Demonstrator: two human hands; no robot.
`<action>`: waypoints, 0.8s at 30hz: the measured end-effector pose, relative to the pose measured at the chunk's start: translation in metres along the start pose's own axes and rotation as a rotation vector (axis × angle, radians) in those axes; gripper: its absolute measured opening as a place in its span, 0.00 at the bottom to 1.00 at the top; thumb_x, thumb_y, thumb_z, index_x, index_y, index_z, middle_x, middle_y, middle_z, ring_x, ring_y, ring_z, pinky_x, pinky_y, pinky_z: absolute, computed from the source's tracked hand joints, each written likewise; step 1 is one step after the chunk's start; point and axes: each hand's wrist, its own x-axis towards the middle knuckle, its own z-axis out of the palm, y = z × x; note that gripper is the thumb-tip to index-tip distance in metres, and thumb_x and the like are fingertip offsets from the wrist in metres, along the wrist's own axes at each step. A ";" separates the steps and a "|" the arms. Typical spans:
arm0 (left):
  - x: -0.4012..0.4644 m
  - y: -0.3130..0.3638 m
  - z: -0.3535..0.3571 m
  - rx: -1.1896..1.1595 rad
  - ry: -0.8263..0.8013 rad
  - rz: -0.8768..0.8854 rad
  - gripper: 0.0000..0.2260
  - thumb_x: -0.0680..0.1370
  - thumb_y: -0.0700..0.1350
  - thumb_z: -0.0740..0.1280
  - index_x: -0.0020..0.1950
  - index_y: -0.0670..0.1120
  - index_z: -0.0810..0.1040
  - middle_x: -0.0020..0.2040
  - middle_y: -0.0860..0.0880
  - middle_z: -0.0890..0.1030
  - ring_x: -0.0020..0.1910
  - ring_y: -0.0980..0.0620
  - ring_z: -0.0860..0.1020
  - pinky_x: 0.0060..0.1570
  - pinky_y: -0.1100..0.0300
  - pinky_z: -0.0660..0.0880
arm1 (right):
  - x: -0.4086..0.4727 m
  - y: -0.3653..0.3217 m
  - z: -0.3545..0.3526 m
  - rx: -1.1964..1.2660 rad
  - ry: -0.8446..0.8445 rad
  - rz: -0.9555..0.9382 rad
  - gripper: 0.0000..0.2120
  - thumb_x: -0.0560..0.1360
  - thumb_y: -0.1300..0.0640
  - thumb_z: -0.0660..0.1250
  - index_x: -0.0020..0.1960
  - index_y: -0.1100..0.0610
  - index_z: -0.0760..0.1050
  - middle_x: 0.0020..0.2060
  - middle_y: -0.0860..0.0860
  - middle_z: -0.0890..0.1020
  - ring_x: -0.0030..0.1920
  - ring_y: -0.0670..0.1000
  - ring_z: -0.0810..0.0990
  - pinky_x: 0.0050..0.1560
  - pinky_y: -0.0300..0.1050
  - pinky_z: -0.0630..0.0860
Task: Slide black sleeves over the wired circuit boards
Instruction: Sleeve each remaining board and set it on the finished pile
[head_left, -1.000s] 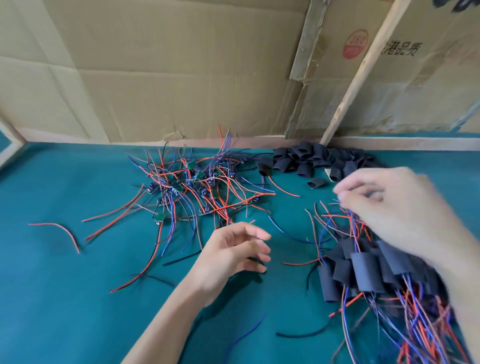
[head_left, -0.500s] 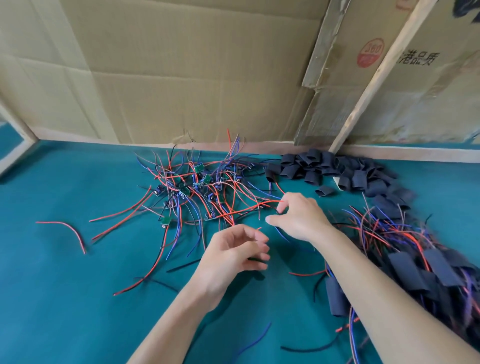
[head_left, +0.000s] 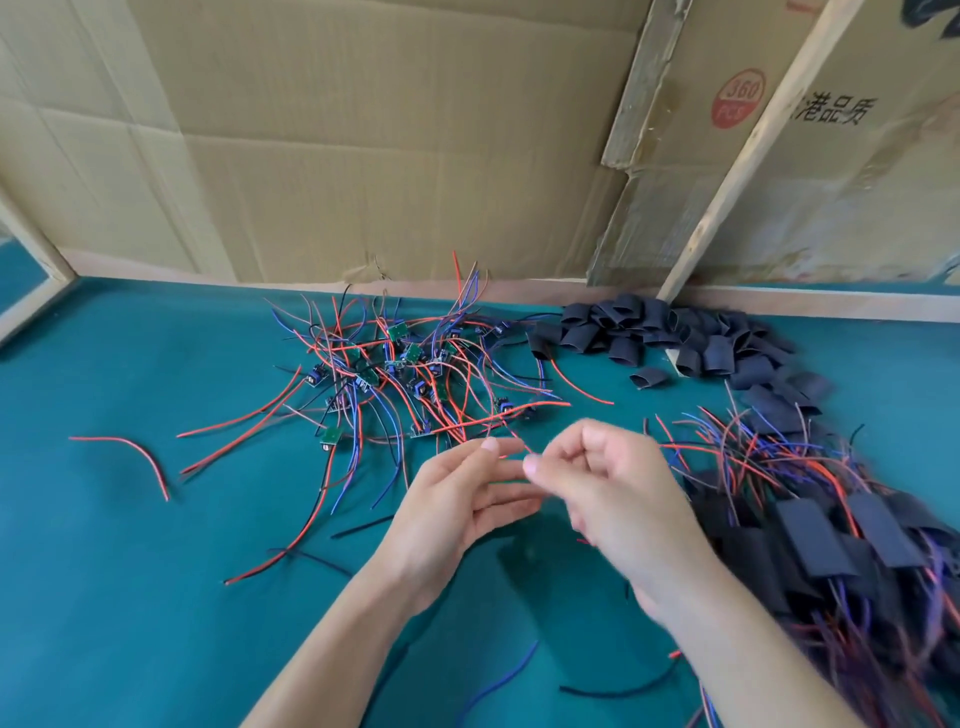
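A tangle of wired circuit boards (head_left: 405, 374), small green boards with red, blue and black leads, lies in the middle of the teal table. Empty black sleeves (head_left: 649, 332) are heaped at the back right. Sleeved boards (head_left: 857, 525) pile up on the right. My right hand (head_left: 608, 493) is blurred, its fingers curled, and its thumb and forefinger pinch the end of a thin red wire (head_left: 511, 440) that runs back into the tangle. My left hand (head_left: 457, 504) sits just left of it, fingers loosely extended, with its thumb close to the same wire.
Cardboard sheets (head_left: 363, 156) and a leaning wooden strip (head_left: 737, 171) wall off the back. A loose red wire (head_left: 124, 452) lies alone at the left. Stray blue and black wire pieces (head_left: 613, 688) lie near the front, between my forearms.
My right hand came from the sleeved pile on the right to the tangle's near edge, then drew back toward my left hand with a red wire. My left hand's fingers straightened.
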 end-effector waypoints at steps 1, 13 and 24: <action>0.000 0.001 0.001 -0.035 0.001 -0.023 0.16 0.86 0.46 0.57 0.62 0.37 0.78 0.54 0.37 0.85 0.50 0.43 0.85 0.47 0.56 0.82 | -0.012 0.002 0.003 -0.036 -0.014 -0.033 0.09 0.68 0.49 0.74 0.37 0.53 0.77 0.24 0.46 0.73 0.27 0.46 0.69 0.29 0.38 0.66; -0.004 -0.005 0.000 -0.046 0.063 -0.015 0.06 0.81 0.43 0.66 0.47 0.43 0.73 0.44 0.43 0.81 0.41 0.46 0.83 0.39 0.59 0.80 | -0.063 -0.008 -0.006 -0.199 -0.326 -0.117 0.08 0.69 0.51 0.76 0.39 0.51 0.77 0.21 0.46 0.71 0.25 0.43 0.66 0.31 0.33 0.62; -0.002 -0.004 -0.004 -0.017 -0.009 0.014 0.11 0.80 0.37 0.64 0.57 0.41 0.85 0.47 0.44 0.82 0.32 0.52 0.79 0.31 0.66 0.75 | 0.019 -0.050 -0.071 -0.516 -0.827 -0.031 0.09 0.71 0.48 0.76 0.48 0.50 0.84 0.38 0.45 0.86 0.36 0.41 0.82 0.37 0.38 0.78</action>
